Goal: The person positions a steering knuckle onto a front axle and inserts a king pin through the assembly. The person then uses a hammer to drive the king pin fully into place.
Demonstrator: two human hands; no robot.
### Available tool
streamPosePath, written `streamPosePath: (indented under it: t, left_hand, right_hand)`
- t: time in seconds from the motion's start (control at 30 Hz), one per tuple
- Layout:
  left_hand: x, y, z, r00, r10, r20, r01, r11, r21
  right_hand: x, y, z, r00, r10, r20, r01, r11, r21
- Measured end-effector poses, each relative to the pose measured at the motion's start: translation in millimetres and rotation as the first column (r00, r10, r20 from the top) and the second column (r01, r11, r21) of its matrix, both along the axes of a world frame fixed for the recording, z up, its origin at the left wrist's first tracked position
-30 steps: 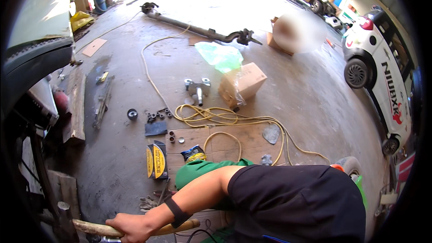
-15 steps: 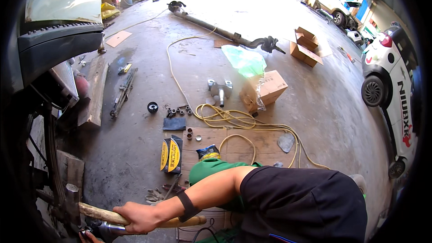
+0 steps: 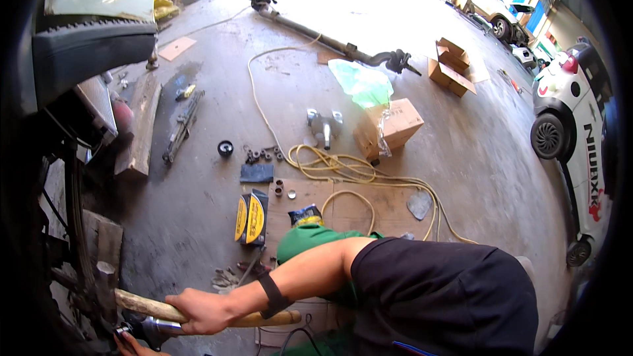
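Observation:
My right hand (image 3: 198, 311) is closed around the wooden handle of a hammer (image 3: 264, 320), its arm crossing from the lower right with a black band at the wrist. The hammer's metal head (image 3: 105, 280) is at the lower left, in front of dark vehicle parts (image 3: 79, 244). Under the handle lies a silver cylindrical metal part (image 3: 161, 326). At the lower edge, my left hand (image 3: 135, 346) shows only in part, its fingers closed at the dark end beside that cylinder. What they grip is too dark to make out.
Grey gloves (image 3: 225, 279), black-and-yellow boxes (image 3: 251, 217) and a cardboard sheet (image 3: 303, 191) lie close by. Farther off are a coiled yellow hose (image 3: 330, 165), a carton (image 3: 395, 125) and a long axle beam (image 3: 310, 36). Wooden blocks (image 3: 140, 132) stand at the left.
The view has shifted slightly. My right hand keeps its grip on the hammer, whose head stays in nearly the same place. A little more of my left hand shows.

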State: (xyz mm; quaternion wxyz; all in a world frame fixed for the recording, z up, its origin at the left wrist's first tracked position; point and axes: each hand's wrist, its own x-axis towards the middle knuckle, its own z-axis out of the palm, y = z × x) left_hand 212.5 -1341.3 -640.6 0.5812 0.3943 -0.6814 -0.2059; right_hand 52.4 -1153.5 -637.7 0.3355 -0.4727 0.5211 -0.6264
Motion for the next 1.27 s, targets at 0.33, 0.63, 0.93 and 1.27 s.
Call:
streamPosePath:
  t: [0.33, 0.63, 0.93, 1.27]
  left_hand:
    - [33, -16, -11, 0.984, -0.017, -0.177, 0.077, 0.939, 0.336]
    - [45, -19, -6, 0.888, 0.035, -0.459, 0.172, 0.9, 0.4]
    - [32, -7, 0, 0.898, 0.052, -0.437, 0.067, 0.965, 0.252]
    - [-40, 100, 116, 0.879, -0.09, -0.468, 0.221, 0.947, 0.232]
  right_hand:
    - [-5, 2, -36, 0.81, -0.329, 0.484, -0.023, 0.808, 0.588]
    - [-30, 21, -188, 0.961, -0.269, 0.063, 0.051, 0.399, 0.915]
    - [15, 6, -244, 0.935, -0.281, 0.216, -0.09, 0.401, 0.912]
    - [28, 77, -130, 0.981, -0.177, -0.077, 0.114, 0.206, 0.972]
